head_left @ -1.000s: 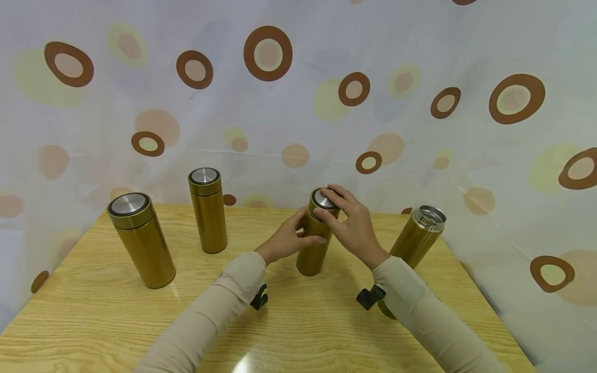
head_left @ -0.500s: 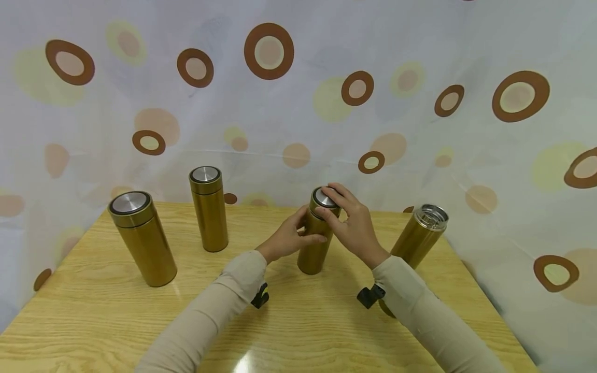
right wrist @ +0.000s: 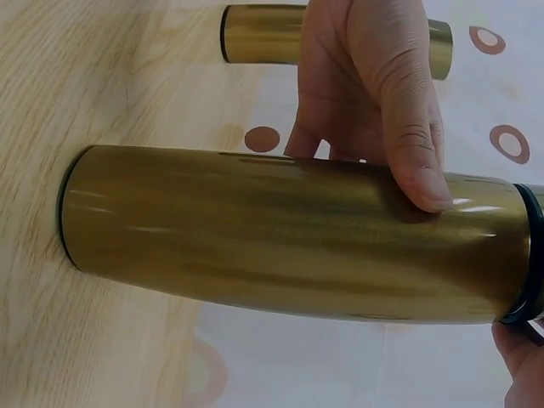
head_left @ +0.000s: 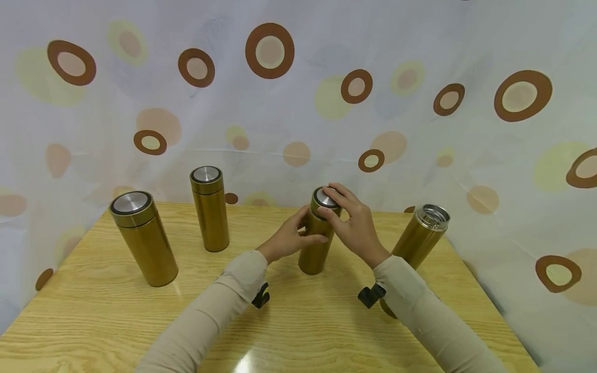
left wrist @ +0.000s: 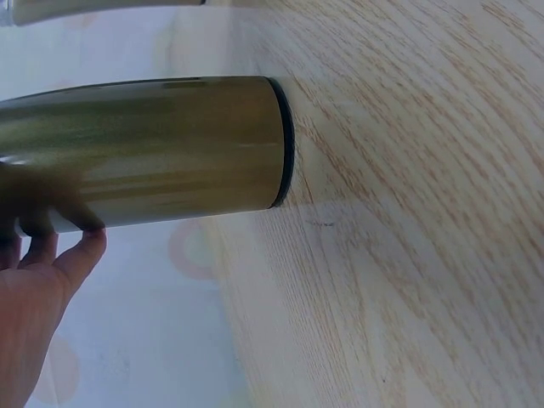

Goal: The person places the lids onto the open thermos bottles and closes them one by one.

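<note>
A gold thermos [head_left: 311,261] stands upright on the table, its gold lid [head_left: 323,199] with a silver disc seated on top. My left hand [head_left: 286,239] grips the middle of the body, thumb across the near side and fingers around the far left. From the right, my right hand [head_left: 356,227] holds the lid, with the thumb at its near side and fingers over the top. The right wrist view shows the left thumb [right wrist: 416,161] on the body [right wrist: 280,229] and a bit of the right hand [right wrist: 520,370] under the lid end.
A lidless gold thermos [head_left: 415,241] with a bare steel mouth stands at the right, partly behind my right forearm. Two lidded gold thermoses, one near [head_left: 148,246] and one farther back [head_left: 212,217], stand at the left. A dotted cloth [head_left: 298,114] hangs behind the wooden table [head_left: 298,331].
</note>
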Demonstrator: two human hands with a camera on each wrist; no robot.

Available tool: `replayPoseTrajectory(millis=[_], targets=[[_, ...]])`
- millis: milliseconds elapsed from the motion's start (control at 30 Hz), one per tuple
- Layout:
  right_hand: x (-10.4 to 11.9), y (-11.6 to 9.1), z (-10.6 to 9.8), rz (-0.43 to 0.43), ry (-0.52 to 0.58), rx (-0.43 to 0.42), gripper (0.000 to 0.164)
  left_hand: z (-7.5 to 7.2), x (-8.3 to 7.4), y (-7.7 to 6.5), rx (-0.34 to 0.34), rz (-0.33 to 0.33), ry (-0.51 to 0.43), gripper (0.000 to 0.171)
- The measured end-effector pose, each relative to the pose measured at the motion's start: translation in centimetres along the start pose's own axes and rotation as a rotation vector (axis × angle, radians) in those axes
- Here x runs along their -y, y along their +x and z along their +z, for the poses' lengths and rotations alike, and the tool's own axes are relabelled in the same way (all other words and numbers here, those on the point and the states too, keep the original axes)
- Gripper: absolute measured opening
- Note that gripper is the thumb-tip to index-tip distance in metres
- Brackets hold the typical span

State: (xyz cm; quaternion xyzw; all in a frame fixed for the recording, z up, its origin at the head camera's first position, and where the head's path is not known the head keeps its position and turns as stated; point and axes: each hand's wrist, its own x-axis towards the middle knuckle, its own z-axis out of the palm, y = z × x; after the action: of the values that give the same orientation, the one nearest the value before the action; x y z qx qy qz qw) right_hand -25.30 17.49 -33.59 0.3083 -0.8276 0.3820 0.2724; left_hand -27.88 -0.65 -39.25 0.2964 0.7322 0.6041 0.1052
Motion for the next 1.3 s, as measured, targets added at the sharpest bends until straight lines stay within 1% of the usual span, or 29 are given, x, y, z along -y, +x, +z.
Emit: replayPoseTrajectory(millis=[200, 333, 433, 600, 900, 933, 1033, 1100, 1133, 1167, 1233, 1300], targets=[[-0.1, 0.2, 0.0, -0.011, -0.011, -0.006, 0.045, -0.1, 0.0, 0.1, 0.001, 0.015, 0.001, 0.078], [0.0, 0.1, -0.1, 0.003, -0.010, -0.003, 0.043, -0.1, 0.1, 0.0, 0.006, 0.002, -0.007, 0.077], [0.0, 0.0, -0.1, 0.002, -0.028, 0.002, 0.044, 0.0, 0.1, -0.1, 0.005, -0.006, -0.008, 0.077], [0.1, 0.0, -0.1, -0.018, -0.066, 0.006, 0.047, -0.1, 0.1, 0.0, 0.011, 0.004, -0.014, 0.077], [0.4, 0.0, 0.1, 0.022, -0.064, -0.031, 0.047, 0.0, -0.1, 0.0, 0.004, -0.001, -0.019, 0.078], [0.4, 0.0, 0.2, 0.026, -0.063, -0.035, 0.046, 0.0, -0.4, -0.2, 0.005, -0.004, -0.023, 0.078], [0.5, -0.1, 0.2, 0.036, -0.062, -0.036, 0.045, 0.1, -0.4, -0.2, 0.006, -0.007, -0.026, 0.079], [0.7, 0.0, 0.0, 0.035, -0.075, -0.011, 0.045, 0.1, -0.4, -0.2, 0.009, -0.007, -0.027, 0.080], [0.8, 0.1, -0.2, 0.038, -0.090, 0.012, 0.046, 0.1, -0.4, -0.2, 0.010, -0.004, -0.024, 0.080], [1.0, 0.2, -0.4, 0.041, -0.108, 0.045, 0.048, 0.1, 0.0, 0.0, 0.009, 0.001, -0.021, 0.080], [1.4, 0.8, -1.2, 0.059, -0.149, 0.137, 0.052, 0.1, 0.1, 0.0, 0.010, 0.006, -0.019, 0.079], [2.0, 1.6, -2.2, 0.099, -0.195, 0.260, 0.057, 0.1, 0.1, 0.0, 0.011, 0.006, -0.014, 0.078]])
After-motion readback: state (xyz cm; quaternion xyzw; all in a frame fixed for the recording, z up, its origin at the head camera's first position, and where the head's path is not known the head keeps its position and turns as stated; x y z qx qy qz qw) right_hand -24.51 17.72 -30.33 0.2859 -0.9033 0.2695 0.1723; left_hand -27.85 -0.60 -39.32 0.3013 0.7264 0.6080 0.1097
